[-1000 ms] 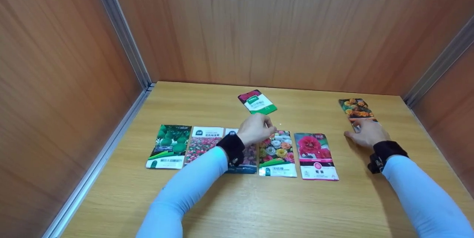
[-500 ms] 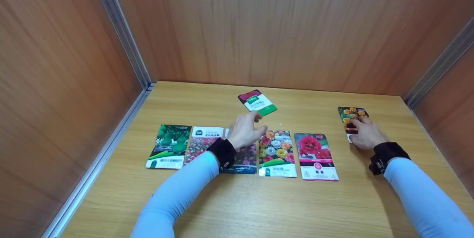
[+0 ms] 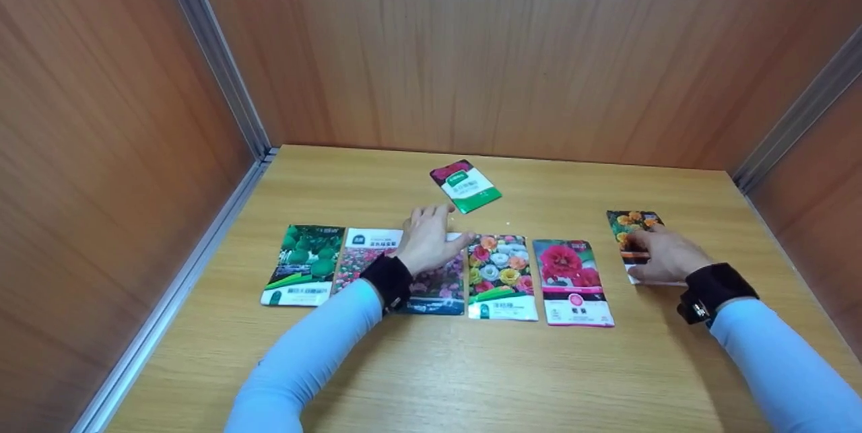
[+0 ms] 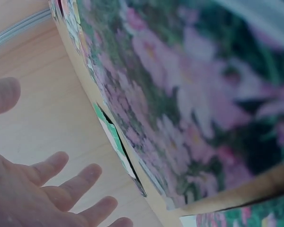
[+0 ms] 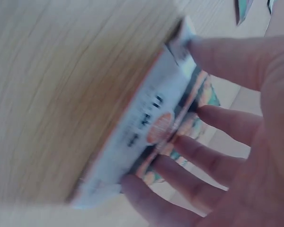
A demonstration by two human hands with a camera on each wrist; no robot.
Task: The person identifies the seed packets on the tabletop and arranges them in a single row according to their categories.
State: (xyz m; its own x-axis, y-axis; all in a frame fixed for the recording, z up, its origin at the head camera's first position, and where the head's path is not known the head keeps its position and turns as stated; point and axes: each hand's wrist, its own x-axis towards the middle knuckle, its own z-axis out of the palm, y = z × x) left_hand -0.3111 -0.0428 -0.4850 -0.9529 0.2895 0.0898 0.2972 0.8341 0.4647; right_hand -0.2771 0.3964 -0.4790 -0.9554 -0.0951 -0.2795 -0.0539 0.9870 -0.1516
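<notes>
My right hand (image 3: 667, 256) lies over a seed packet with orange marigolds (image 3: 623, 229) at the right of the table. In the right wrist view its extended fingers press on the packet's face (image 5: 144, 125), with the thumb at one edge. My left hand (image 3: 429, 241), fingers spread, hovers above a seed packet with purple-pink flowers (image 3: 438, 291) and holds nothing. In the left wrist view that packet (image 4: 180, 94) looms large beside the spread fingers. Just beyond the left fingertips lies a green-and-white seed packet (image 3: 468, 187), set at a slant.
In the row also lie a green-plant packet (image 3: 310, 261), a pink-flower packet (image 3: 360, 261), a mixed-rose packet (image 3: 502, 278) and a magenta-flower packet (image 3: 572, 278). Wooden panels (image 3: 471, 49) enclose the table (image 3: 458, 379) at the back and sides.
My right hand has drawn the marigold packet nearer and slightly left, turning it straighter. The left hand has moved left from the mixed-rose packet and spread its fingers.
</notes>
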